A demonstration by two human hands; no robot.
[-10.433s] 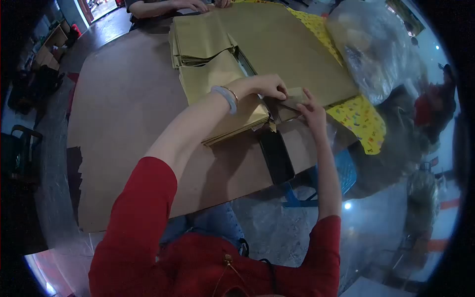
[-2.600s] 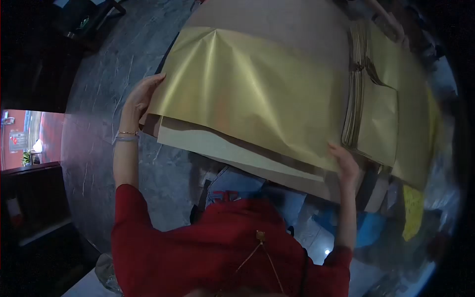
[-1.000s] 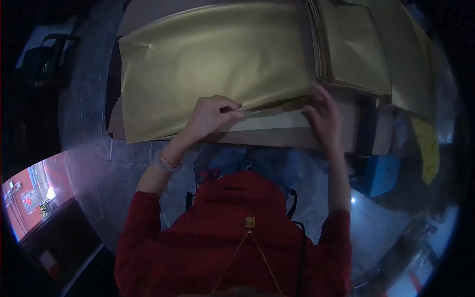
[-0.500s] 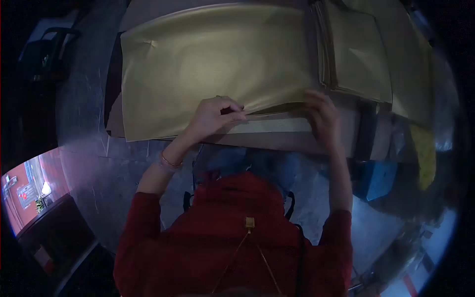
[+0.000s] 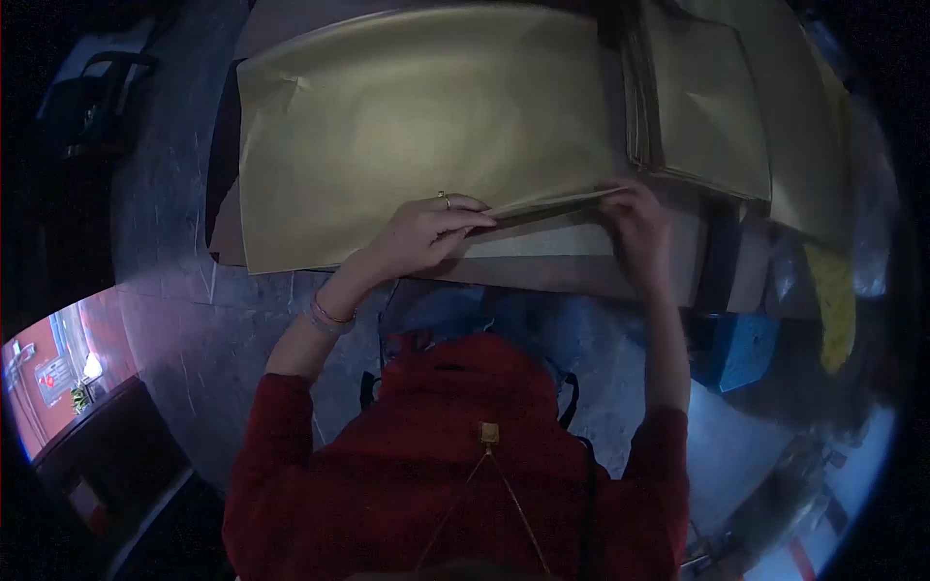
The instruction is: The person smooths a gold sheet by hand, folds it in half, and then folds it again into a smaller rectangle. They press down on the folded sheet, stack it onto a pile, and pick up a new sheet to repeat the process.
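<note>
A large gold-coloured sheet (image 5: 417, 126) lies across the work surface in front of me. My left hand (image 5: 426, 230) pinches its near edge right of the sheet's middle; a ring shows on one finger. At the near right corner, my right hand (image 5: 635, 218) has its fingers closed on the same edge, which is raised and folded slightly between the hands. Beneath the lifted edge a pale layer (image 5: 552, 242) shows, resting on brown board (image 5: 504, 275).
To the right sits a stack of folded gold sheets (image 5: 707, 116). A yellow strip (image 5: 835, 310) hangs beyond it, with a blue object (image 5: 748, 351) lower down. Dark furniture (image 5: 97, 102) stands at the far left and a dark screen-like panel (image 5: 111, 465) at the lower left.
The sheet's near edge is lifted and drawn tighter between my hands. My left hand has moved slightly right, and my right fingers have closed on the corner.
</note>
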